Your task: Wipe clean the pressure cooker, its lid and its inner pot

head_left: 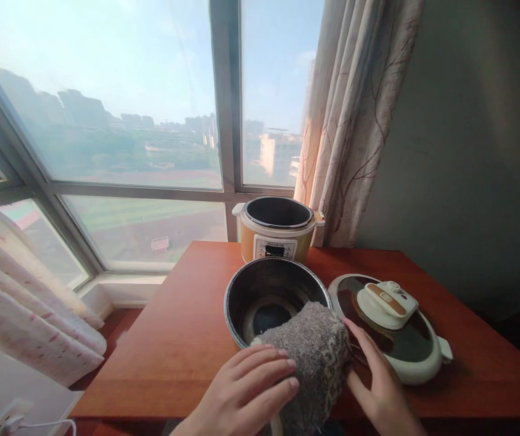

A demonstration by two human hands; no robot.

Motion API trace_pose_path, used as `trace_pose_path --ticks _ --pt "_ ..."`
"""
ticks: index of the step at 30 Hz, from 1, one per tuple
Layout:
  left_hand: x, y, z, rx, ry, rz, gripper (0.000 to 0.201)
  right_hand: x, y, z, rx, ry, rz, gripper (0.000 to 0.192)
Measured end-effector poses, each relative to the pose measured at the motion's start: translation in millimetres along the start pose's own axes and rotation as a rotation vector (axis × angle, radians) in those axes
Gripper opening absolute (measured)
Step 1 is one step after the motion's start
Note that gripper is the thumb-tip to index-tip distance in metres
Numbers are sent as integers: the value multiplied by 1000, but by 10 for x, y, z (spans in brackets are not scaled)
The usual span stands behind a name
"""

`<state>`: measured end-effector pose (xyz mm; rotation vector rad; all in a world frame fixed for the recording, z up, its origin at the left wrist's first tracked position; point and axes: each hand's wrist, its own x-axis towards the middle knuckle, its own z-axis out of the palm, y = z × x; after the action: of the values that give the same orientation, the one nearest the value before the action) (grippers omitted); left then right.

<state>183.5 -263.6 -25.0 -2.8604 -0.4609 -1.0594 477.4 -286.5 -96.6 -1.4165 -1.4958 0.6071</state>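
A dark inner pot (236, 303) stands on the wooden table in front of me, its inside partly hidden. Over its near right rim lies a grey, fuzzy cloth (312, 357) that hangs down toward me. My left hand (246, 387) is closed on the cloth's left side, fingers laid across it. Along the right edge, my right hand (378, 381) grips the same cloth, with its fingertips partly hidden. To the right rests a round cooker lid (423, 363) with a white and brown handle, close to the pot's rim.
Behind the pot stands an electric pressure cooker body (246, 236) with its top uncovered. The reddish wooden table (160, 339) ends near the window (137, 91). Curtains (355, 109) hang on both sides. A white cord (51, 422) is plugged in at the lower left.
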Motion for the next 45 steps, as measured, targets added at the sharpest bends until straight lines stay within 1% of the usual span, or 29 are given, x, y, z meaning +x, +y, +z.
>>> trace_pose_path --ticks 3,4,5,6,7,9,11,13,14,16,18,19,22,24,29,32,35,38,41,43,45 --pt "-70 -135 -27 -55 148 -252 41 80 -233 -78 -218 103 -291 49" --pt "-79 -169 -22 -44 184 -317 40 111 -336 -92 -258 111 -371 48" --pt "-82 -194 -13 -29 199 -352 37 144 -445 -94 -290 89 -447 48" --pt "-80 -209 -1 -16 191 -369 33 176 -557 -85 -318 40 -517 47" --pt "-76 -214 12 -6 170 -374 28 208 -665 -63 -347 -38 -576 48" --pt "-70 -204 41 -1 126 -390 21 270 -856 7 -409 -239 -645 55" --pt "-71 -187 71 6 113 -418 18 325 -988 92 -464 -409 -621 67" --pt "-77 -181 103 28 117 -423 17 370 -1051 173 -501 -499 -555 74" --pt "-81 -183 122 46 119 -417 19 388 -1062 210 -524 -518 -520 72" --pt "-89 -195 175 82 131 -398 23 419 -1066 281 -597 -537 -471 57" --pt "-101 -211 245 108 187 -398 26 441 -1069 351 -682 -551 -467 42" --pt "-109 -220 284 114 233 -407 27 448 -1075 386 -715 -558 -479 40" --pt "-138 -255 376 106 363 -442 29 446 -1093 477 -755 -539 -518 41" --pt "-158 -290 394 92 387 -435 30 424 -1085 522 -753 -500 -527 43" --pt "-184 -388 330 73 371 -386 30 326 -995 595 -715 -431 -550 44" --pt "-185 -451 286 48 385 -364 31 276 -979 623 -706 -424 -570 43" --pt "-200 -551 230 -7 360 -299 34 257 -993 614 -700 -440 -592 42" --pt "-236 -693 145 -66 315 -260 38 269 -981 533 -696 -476 -626 44" --pt "-275 -827 60 -119 238 -240 41 291 -919 401 -669 -527 -672 47" --pt "-292 -881 22 -150 197 -231 44 296 -867 327 -635 -540 -692 48" --pt "-296 -895 0 -169 182 -233 46 290 -824 290 -603 -526 -694 48"
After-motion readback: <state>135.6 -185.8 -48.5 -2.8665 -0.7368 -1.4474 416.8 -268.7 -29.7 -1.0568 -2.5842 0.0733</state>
